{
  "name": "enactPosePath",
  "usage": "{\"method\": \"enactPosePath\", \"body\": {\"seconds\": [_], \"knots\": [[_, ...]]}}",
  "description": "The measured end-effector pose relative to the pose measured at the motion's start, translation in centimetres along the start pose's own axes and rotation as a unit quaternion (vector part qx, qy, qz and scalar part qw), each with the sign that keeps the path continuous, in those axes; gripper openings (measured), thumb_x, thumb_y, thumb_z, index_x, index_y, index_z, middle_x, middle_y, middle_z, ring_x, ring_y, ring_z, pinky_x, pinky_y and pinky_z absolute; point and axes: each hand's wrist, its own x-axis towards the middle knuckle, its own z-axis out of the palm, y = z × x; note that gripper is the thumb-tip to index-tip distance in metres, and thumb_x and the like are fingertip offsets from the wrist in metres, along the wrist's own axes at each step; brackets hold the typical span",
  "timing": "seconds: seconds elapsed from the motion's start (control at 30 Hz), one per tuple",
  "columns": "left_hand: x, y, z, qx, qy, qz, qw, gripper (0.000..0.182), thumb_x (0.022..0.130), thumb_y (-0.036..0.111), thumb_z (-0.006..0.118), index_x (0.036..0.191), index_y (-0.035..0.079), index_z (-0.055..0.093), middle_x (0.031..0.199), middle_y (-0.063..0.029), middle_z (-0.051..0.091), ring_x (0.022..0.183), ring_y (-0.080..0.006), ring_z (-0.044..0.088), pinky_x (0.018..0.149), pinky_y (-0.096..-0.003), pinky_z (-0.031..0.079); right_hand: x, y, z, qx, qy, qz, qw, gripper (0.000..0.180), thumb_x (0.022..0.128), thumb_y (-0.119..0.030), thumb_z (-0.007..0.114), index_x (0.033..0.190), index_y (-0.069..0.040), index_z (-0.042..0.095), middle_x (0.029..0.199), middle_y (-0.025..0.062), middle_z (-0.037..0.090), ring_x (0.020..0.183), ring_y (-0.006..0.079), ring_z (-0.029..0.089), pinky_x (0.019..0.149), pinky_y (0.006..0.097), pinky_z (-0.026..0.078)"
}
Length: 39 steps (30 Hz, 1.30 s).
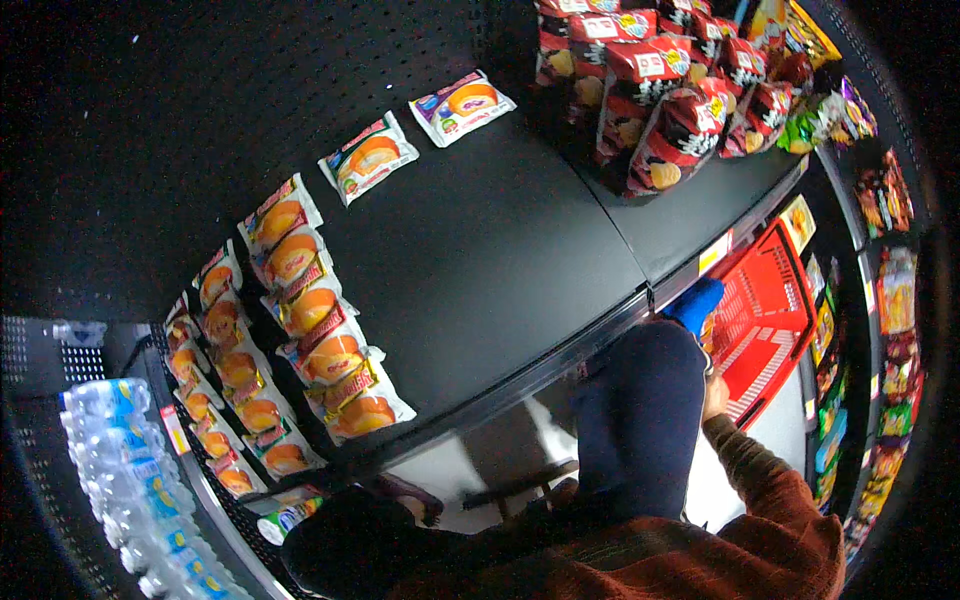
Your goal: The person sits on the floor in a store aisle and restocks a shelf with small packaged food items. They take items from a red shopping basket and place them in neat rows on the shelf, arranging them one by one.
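Observation:
My right hand [716,394] reaches down past my knee to the near side of a red plastic shopping basket [787,352]. The knee hides most of its fingers, so whether it grips anything cannot be told. By the basket's left side, next to the knee, is a bright blue item [694,304], partly covered. Out of view is my left hand. Before me is a black shelf [480,270] with rows of wrapped round cakes or buns [330,360] at its left. Two similar packets, one green-trimmed [369,157] and one purple-trimmed [463,107], lie at its back.
Red snack bags [675,139] stand in a cluster at the shelf's right end. Packs of water bottles [135,465] fill a lower left shelf. More packaged snacks [896,360] line racks at the right. A green-and-white canister [281,521] sits below the shelf's front edge.

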Motion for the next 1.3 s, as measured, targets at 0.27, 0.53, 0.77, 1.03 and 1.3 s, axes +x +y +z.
{"method": "enactPosePath", "body": {"seconds": [0.27, 0.53, 0.77, 1.03, 1.3], "knots": [[3.5, 4.3, 1.5, -0.008, 0.048, -0.004, 0.999, 0.035, 0.091, 0.018, 0.058, 0.119, 0.000, 0.068, 0.120, -0.0271, 0.066, 0.108, -0.0427, 0.065, 0.092, -0.0466, 0.053, 1.0, 0.4, 0.4, 0.021, -0.018, -0.067, 0.997, 0.028, 0.097, -0.029, 0.051, 0.112, -0.009, 0.064, 0.095, 0.0228, 0.070, 0.085, 0.0421, 0.069, 0.069, 0.0511, 0.053], [6.1, 7.5, -2.3, 0.046, 0.099, -0.017, 0.994, 0.035, 0.091, 0.018, 0.057, 0.119, 0.001, 0.068, 0.121, -0.0267, 0.066, 0.109, -0.0426, 0.065, 0.092, -0.0465, 0.053, 2.1, -0.8, 1.1, 0.051, 0.015, -0.094, 0.994, 0.028, 0.102, -0.022, 0.041, 0.105, -0.005, 0.062, 0.090, 0.0253, 0.070, 0.084, 0.0440, 0.069, 0.071, 0.0555, 0.053], [6.3, 7.5, -2.5, 0.038, 0.087, -0.016, 0.995, 0.035, 0.091, 0.018, 0.056, 0.119, 0.001, 0.068, 0.121, -0.0263, 0.066, 0.109, -0.0426, 0.065, 0.091, -0.0465, 0.053, 0.9, -2.0, -0.9, 0.028, -0.003, -0.098, 0.995, 0.027, 0.099, -0.019, 0.047, 0.117, -0.004, 0.060, 0.098, 0.0265, 0.069, 0.092, 0.0427, 0.069, 0.076, 0.0531, 0.054], [5.8, 7.6, -3.2, -0.019, 0.040, -0.010, 0.999, 0.035, 0.091, 0.017, 0.055, 0.119, 0.002, 0.069, 0.121, -0.0259, 0.066, 0.109, -0.0425, 0.065, 0.091, -0.0465, 0.054, 0.2, 2.1, 0.2, 0.061, -0.127, -0.022, 0.990, 0.034, 0.101, -0.024, 0.043, 0.123, -0.005, 0.061, 0.109, 0.0232, 0.068, 0.098, 0.0405, 0.067, 0.081, 0.0481, 0.053], [6.0, 8.4, -4.1, -0.027, 0.034, -0.010, 0.999, 0.035, 0.091, 0.017, 0.055, 0.119, 0.002, 0.069, 0.122, -0.0255, 0.066, 0.110, -0.0424, 0.065, 0.090, -0.0464, 0.054, -2.4, 2.5, 1.6, 0.094, -0.091, -0.032, 0.991, 0.034, 0.100, -0.023, 0.044, 0.123, -0.005, 0.061, 0.110, 0.0227, 0.068, 0.100, 0.0402, 0.067, 0.081, 0.0484, 0.053]]}}
